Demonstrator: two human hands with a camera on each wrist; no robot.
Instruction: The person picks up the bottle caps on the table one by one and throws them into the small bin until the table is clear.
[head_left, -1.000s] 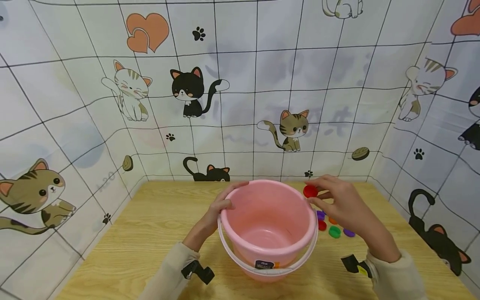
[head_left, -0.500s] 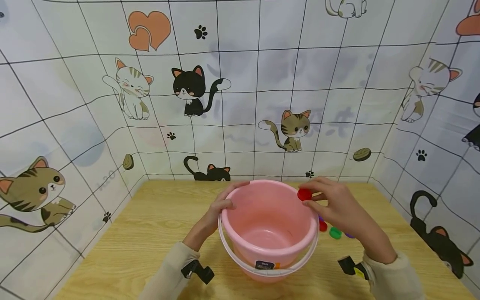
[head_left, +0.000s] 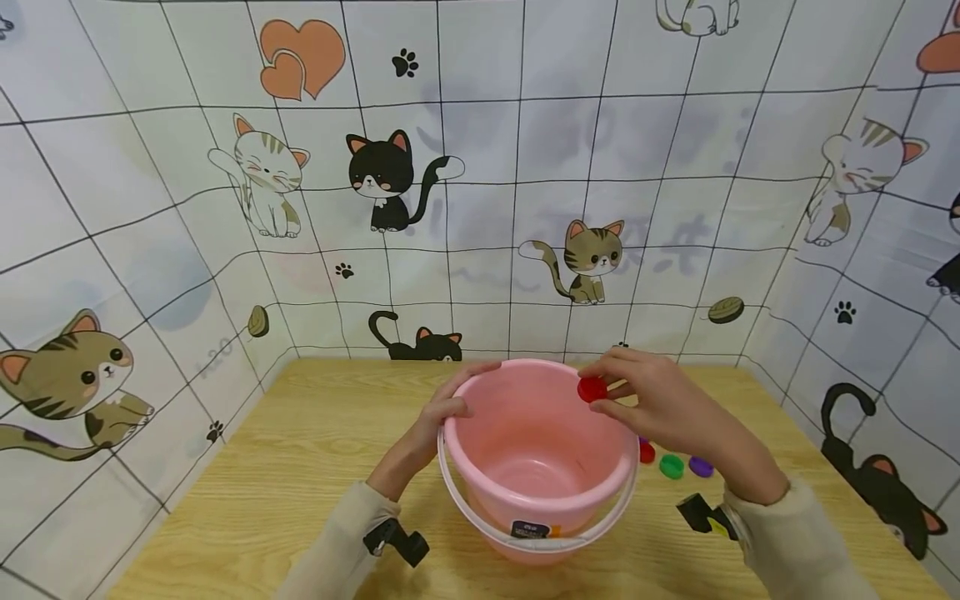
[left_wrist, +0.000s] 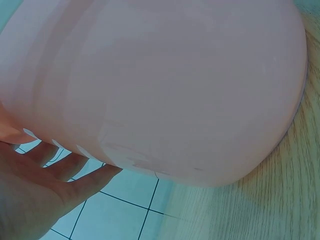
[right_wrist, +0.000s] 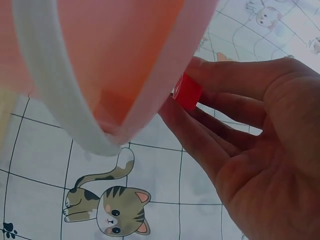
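Note:
A pink bucket stands on the table, its opening turned up toward me and its white handle hanging at the front. My left hand grips the rim on the left, thumb inside; in the left wrist view its fingers lie along the bucket's outer wall. Between thumb and fingertips my right hand pinches a red bottle cap at the far right of the rim. In the right wrist view the red cap shows close to the rim, partly covered by the fingers.
Right of the bucket lie more caps on the wooden table: a red one, a green one and a purple one. Another purple cap is mostly hidden. A cat-print wall encloses the table's back and sides.
My right hand has moved left with the red bottle cap, from beside the bucket to its far right rim. The left hand and the bucket stay put.

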